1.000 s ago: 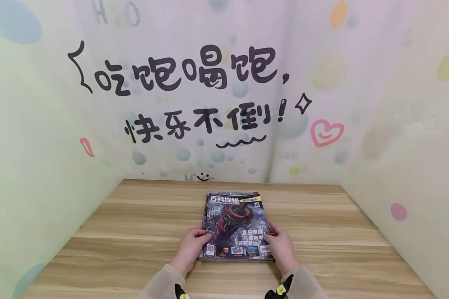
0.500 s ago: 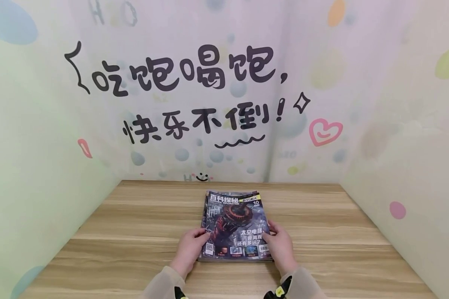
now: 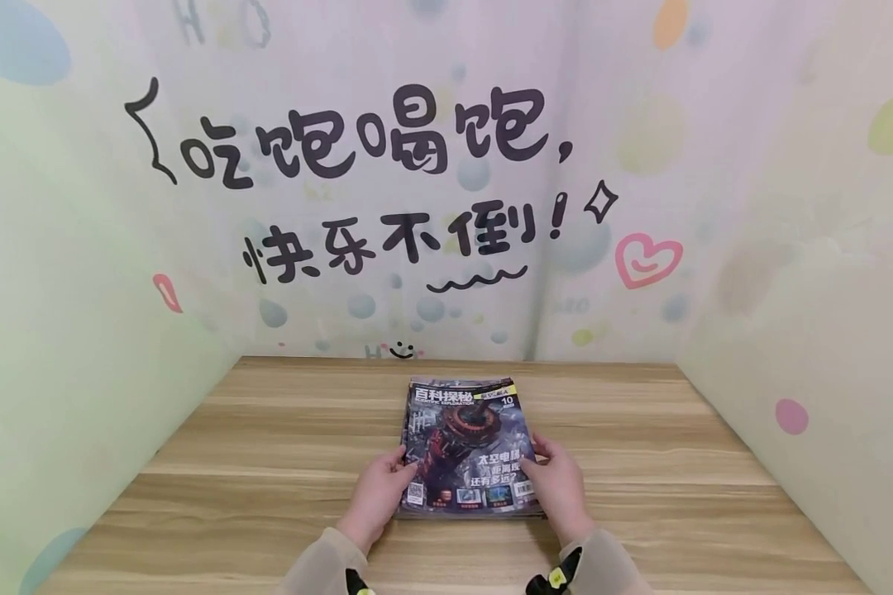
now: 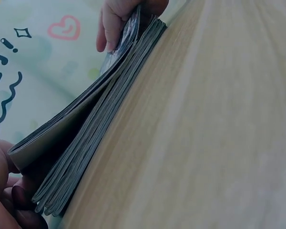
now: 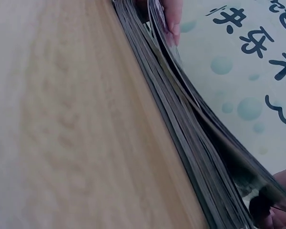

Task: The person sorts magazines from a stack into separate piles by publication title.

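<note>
A dark magazine [image 3: 467, 438] with a red ring-shaped machine on its cover tops a stack of several magazines [image 4: 102, 124] on the wooden table. My left hand [image 3: 375, 496] grips its left side, thumb on the cover and fingers beneath. On the opposite side, my right hand [image 3: 561, 489] holds the edge in the same way. Both wrist views show the top magazine's side edges raised off the stack and its middle sagging. A dark wedge-shaped gap lies between it and the stack [image 5: 181, 129] at each side. The fingers underneath are partly hidden.
The wooden table [image 3: 268, 430] reaches back to a pale wall [image 3: 446, 322] with black lettering and coloured dots. Pale side walls [image 3: 796, 330] enclose the table at left and right. The stack lies near the table's middle.
The top magazine's sides have risen slightly and its far edge now curves. Its cover has shifted a little to the left. Both hands keep their hold, and the head view has moved slightly.
</note>
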The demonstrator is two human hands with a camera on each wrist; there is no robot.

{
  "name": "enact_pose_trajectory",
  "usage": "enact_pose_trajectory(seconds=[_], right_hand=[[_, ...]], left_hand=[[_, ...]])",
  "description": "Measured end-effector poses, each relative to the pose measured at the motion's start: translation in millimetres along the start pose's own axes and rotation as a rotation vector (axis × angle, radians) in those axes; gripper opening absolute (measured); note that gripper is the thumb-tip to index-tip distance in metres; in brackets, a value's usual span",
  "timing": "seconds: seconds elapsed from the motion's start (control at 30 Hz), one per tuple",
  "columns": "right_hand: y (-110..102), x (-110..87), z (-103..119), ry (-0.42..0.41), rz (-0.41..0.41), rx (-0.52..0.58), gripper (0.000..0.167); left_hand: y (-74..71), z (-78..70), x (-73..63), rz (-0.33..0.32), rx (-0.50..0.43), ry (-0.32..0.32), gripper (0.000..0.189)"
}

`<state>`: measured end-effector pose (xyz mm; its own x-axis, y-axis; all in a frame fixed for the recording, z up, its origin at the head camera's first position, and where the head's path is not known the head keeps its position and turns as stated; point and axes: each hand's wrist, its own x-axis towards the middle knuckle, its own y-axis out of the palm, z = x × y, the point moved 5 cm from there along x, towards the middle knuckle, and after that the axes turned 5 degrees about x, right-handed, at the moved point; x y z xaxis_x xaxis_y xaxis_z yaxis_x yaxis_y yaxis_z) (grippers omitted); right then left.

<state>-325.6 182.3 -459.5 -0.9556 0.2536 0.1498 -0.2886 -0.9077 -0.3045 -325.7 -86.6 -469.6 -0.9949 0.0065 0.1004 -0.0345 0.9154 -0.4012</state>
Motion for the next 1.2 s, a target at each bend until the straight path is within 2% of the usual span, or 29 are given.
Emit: enact_pose_trajectory(seconds=[0.27,0.57,0.83,0.93,1.1,1.2], right_hand=[[-1,1.7,-9,0.084,0.061,0.122,0.056],[-2,6.0,-15,0.112,0.147,0.152,0.059],[0,7.6,-18,0.139,0.217,0.224,0.049],[0,5.8,-17,0.176,0.266,0.275,0.048],[-1,3.0,-15,0.204,0.364,0.339,0.061],[0,1.1,-13,0.199,0.389,0.353,0.069]], left_hand=[[1.1,3.9,1.9,0.025,-0.022,-0.01,0.058],[1.4,4.9,2.5,0.029,-0.018,-0.019,0.06],[2.9,4.3,2.2,0.022,-0.014,-0.004,0.062],[3.5,6.1,2.9,0.023,-0.026,-0.01,0.061],[3.5,8.8,3.9,0.03,-0.046,-0.023,0.06],[2.9,7.9,3.1,0.03,-0.044,-0.017,0.062]])
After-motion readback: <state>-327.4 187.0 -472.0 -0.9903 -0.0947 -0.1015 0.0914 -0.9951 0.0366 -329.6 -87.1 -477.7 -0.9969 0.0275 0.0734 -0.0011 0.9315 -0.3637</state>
